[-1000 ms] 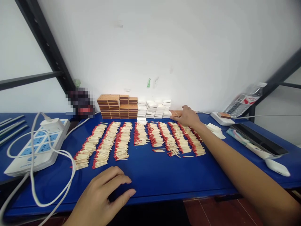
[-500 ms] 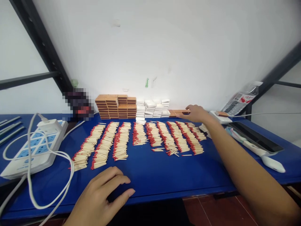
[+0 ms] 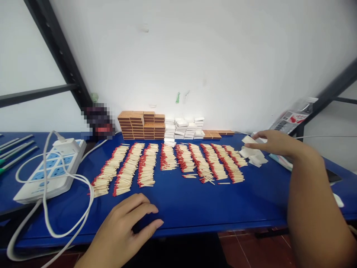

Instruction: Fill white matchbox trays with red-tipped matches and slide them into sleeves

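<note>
My left hand (image 3: 125, 227) rests near the front edge of the blue table, its fingers loosely curved and apart, holding nothing. Over at the right, my right hand (image 3: 275, 143) has its thumb and fingers about a white paper slip (image 3: 247, 140). More loose paper slips (image 3: 258, 158) lie just below these fingers. Red-tipped matches (image 3: 147, 163) are laid out in several slanted rows. Behind them stand stacked brown matchbox sleeves (image 3: 134, 126) and a pile of white inner trays (image 3: 184, 128). A low row of brown sleeves (image 3: 219, 134) continues to the right.
A white power strip (image 3: 52, 167) with a looping white cable (image 3: 86, 212) occupies the left side. At the back right, a clear plastic bottle (image 3: 298, 117) leans beside the wall. A phone-like dark slab (image 3: 333, 176) is partly hidden behind my right forearm.
My right hand has moved right and nearer, from the low row of brown sleeves to the paper slips. My left hand has stayed in about the same place. The view has shifted slightly.
</note>
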### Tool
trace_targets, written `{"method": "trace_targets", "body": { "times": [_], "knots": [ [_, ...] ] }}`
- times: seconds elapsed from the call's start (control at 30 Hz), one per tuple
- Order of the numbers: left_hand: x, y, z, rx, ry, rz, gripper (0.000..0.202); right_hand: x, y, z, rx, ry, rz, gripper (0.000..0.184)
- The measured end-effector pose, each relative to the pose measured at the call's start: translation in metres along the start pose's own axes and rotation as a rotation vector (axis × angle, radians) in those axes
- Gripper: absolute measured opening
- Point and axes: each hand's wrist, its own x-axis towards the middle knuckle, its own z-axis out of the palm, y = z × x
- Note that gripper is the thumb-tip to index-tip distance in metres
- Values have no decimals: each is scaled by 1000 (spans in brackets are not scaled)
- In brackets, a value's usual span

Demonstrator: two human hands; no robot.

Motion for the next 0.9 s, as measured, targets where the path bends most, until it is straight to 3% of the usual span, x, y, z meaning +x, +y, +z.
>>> {"method": "trace_targets", "body": {
  "times": [0.07, 0.13, 0.23, 0.33, 0.43, 0.53, 0.63, 0.9],
  "knots": [
    [0, 0, 0, -4, 4, -1, 7, -30, -45, -6, 156, -55, -62, 50],
    [-1, 0, 1, -5, 18, -4, 11, -74, -104, -3, 295, -128, -271, 47],
    [0, 1, 0, 21, 47, -12, 24, -147, -189, 18, 380, -274, -547, 33],
    [1, 1, -1, 65, 47, -20, 43, -188, -232, 41, 397, -368, -717, 36],
    [2, 1, 0, 102, 15, -27, 50, -185, -223, 51, 467, -305, -658, 41],
    [2, 1, 1, 144, -10, -16, 48, -164, -189, 52, 464, -167, -508, 15],
    [3, 0, 3, 176, -40, -8, 47, -151, -166, 57, 438, -124, -466, 12],
    [11, 2, 2, 154, -79, 7, 42, -155, -178, 76, 374, -12, -568, 5]
  ]
}}
